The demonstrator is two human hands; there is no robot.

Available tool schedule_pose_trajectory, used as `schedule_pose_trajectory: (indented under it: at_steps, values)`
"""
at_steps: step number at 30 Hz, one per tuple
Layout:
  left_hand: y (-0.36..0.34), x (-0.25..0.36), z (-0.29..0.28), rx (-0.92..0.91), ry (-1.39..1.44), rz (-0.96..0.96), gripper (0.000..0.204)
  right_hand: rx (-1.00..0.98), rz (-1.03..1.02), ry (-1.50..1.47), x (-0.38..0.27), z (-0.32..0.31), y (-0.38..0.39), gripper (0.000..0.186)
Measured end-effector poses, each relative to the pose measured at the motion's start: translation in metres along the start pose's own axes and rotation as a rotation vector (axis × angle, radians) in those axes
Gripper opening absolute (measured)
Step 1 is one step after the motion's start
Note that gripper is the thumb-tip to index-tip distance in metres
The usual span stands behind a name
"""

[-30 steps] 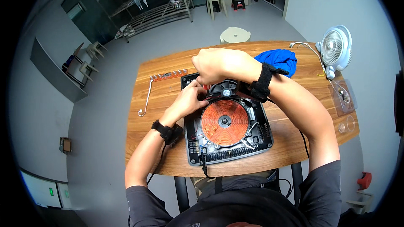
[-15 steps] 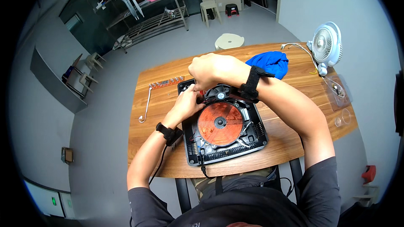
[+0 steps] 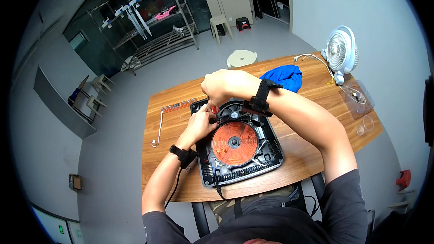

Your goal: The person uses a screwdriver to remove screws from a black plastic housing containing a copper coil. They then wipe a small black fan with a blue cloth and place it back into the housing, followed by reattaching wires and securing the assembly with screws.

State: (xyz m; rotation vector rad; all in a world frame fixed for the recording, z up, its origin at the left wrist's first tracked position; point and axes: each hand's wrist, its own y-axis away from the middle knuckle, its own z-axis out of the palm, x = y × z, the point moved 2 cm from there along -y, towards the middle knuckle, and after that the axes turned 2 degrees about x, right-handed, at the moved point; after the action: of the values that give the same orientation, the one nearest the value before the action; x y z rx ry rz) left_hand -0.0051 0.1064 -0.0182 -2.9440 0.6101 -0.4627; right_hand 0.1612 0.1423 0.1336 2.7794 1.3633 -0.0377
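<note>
An opened induction cooker (image 3: 275, 158) lies on the wooden table before me, its black casing without a top. Inside sit a round copper coil (image 3: 226, 147) and, at the far side, a black cooling fan (image 3: 234, 114). My right hand (image 3: 219, 86) is curled shut above the far left corner of the casing, knuckles up; what its fingers grip is mostly hidden. Just below it shows a small red piece (image 3: 214, 109). My left hand (image 3: 199, 124) reaches over the left edge, fingers closed close to that red piece. Whatever they pinch is out of sight.
Left of the cooker lies a narrow circuit board (image 3: 178, 105) with a white cable (image 3: 160, 129). A blue cloth (image 3: 285, 77) lies beyond my right forearm. At the right are a white fan (image 3: 340, 52), a clear plastic tray (image 3: 357, 99) and a clear cup (image 3: 365, 124).
The whole view has shifted, so the table and cooker appear slightly lower. Both hands keep to the same corner of the cooker, with little visible movement.
</note>
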Motion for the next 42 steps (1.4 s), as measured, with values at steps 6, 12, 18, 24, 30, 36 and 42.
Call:
schedule_pose_trajectory:
  at_steps: [6, 12, 18, 24, 30, 36, 42]
  values:
    - [-0.005, -0.003, 0.006, 0.009, 0.005, 0.022, 0.034, 0.043, 0.005, 0.019, 0.003, -0.018, 0.001, 0.035]
    - [0.003, -0.007, 0.004, -0.022, 0.044, -0.052, 0.035, 0.148, 0.020, -0.072, 0.029, -0.019, 0.018, 0.037]
    - [0.000, -0.010, 0.010, -0.020, 0.037, -0.033, 0.035, 0.249, 0.141, -0.160, 0.107, 0.000, 0.073, 0.052]
    - [-0.002, -0.030, 0.007, 0.048, 0.217, 0.013, 0.034, 0.401, 0.292, -0.128, 0.150, 0.035, 0.132, 0.045]
    - [0.022, -0.051, -0.017, 0.136, 0.188, 0.008, 0.028, 0.408, 0.395, -0.182, 0.157, 0.082, 0.159, 0.043]
    - [0.066, -0.085, -0.041, 0.141, 0.168, -0.149, 0.027, 0.333, 0.477, -0.170, 0.147, 0.108, 0.175, 0.044]
    - [0.098, -0.106, -0.054, 0.083, 0.153, -0.288, 0.024, 0.181, 0.512, -0.164, 0.149, 0.153, 0.184, 0.041]
